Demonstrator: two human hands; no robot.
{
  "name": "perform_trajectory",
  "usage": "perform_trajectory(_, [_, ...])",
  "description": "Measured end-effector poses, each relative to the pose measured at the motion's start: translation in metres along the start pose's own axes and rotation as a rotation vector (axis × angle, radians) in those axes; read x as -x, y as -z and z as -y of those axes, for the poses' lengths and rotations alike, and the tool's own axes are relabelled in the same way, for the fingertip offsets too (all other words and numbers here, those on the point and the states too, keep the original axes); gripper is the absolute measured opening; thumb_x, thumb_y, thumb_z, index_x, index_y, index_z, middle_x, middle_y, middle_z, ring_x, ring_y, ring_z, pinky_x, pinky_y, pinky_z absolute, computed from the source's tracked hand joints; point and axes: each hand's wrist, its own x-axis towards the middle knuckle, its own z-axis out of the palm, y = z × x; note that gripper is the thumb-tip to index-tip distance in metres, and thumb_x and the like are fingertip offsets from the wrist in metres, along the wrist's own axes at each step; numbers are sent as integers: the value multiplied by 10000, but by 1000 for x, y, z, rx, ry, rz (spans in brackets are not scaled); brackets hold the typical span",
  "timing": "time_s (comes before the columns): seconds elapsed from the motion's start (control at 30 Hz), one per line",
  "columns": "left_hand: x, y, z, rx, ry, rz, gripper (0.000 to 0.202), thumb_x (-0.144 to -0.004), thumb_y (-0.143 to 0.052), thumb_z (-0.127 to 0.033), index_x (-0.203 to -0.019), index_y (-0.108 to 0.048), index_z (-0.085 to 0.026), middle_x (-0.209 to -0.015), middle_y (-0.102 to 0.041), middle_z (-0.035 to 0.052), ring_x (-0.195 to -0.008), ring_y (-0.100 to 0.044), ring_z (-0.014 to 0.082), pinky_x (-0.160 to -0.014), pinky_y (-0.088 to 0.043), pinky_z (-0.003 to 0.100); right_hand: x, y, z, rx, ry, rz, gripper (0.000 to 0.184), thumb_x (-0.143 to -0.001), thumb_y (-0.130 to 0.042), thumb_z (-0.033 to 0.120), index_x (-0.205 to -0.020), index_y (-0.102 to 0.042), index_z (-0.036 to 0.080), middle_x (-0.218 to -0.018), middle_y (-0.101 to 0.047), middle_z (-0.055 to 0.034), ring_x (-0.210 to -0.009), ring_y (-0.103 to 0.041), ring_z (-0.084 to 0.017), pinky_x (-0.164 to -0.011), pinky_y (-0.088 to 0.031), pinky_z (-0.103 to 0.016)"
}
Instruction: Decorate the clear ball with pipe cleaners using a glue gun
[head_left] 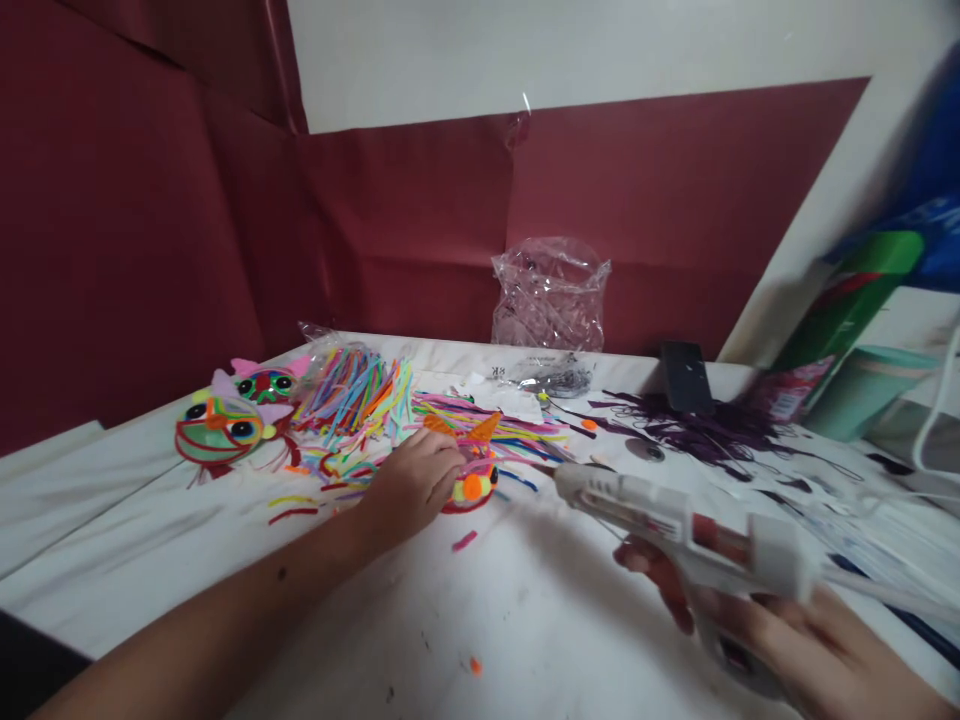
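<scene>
From the head camera, we see the right hand (784, 635) wrapped around the handle of a white glue gun (637, 510). The gun is held almost level, probably so that its nozzle can point to the left; whether the trigger is pressed, we cannot tell.

The left hand (412, 472) bends over a small craft face (472, 488) with orange horns, which lies on the table (337, 620) in front of us — perhaps to keep it steady. A pink strip (502, 463) runs from these fingers toward the nozzle. Because the fingertips are hidden, we cannot tell if they pinch it or only press.

The colourful bundle of strips (356, 390) lies behind the left hand, seemingly to stay within reach. Two other faces, a nearer one (217, 432) and a farther one (274, 383), sit at the left — apart from the work, maybe for protection.
</scene>
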Motion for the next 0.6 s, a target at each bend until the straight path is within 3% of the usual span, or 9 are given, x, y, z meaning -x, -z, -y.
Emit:
perform_trajectory(0.07, [0, -1, 1, 2, -9, -39, 197, -929, -431, -145, -875, -620, -158, -869, -667, 74, -836, -584, 186, -759, -479, 318, -10, -6, 18, -40, 5, 164, 515, -793, -492, 637, -907, -792, 235, -903, -779, -83, -842, -723, -300, -753, -595, -342])
perform_trajectory(0.17, [1, -1, 1, 12, -9, -80, 175, -922, -442, -129, -869, -605, -166, -851, -666, 61, -825, -587, 174, -770, -479, 310, -19, -16, 41, -97, 91, 114, 438, -809, -504, 545, -956, -770, 230, -1028, -763, -81, -942, -698, -301, -868, -556, -388])
perform_trajectory(0.33, [2, 0, 1, 41, 19, -64, 126, -907, -486, -150, -883, -608, -168, -905, -677, 74, -851, -588, 179, -773, -483, 313, -25, -28, 58, -130, 213, 124, 301, -799, -528, 415, -944, -720, 235, -881, -778, -57, -787, -723, -245, -710, -592, -319])
perform_trajectory(0.47, [1, -1, 1, 37, 13, -37, 193, -932, -418, -155, -852, -593, -170, -867, -674, 74, -807, -584, 178, -750, -486, 320, -31, -32, 61, -112, 278, 98, 255, -802, -510, 361, -919, -704, 243, -889, -772, -44, -789, -716, -241, -705, -586, -321])
perform_trajectory(0.6, [2, -4, 1, 22, 11, -36, 184, -935, -407, -155, -852, -572, -168, -872, -668, 84, -829, -585, 192, -766, -493, 332, -35, -37, 61, -76, 291, 122, 213, -802, -489, 311, -832, -685, 235, -811, -751, -38, -715, -697, -224, -560, -554, -275])
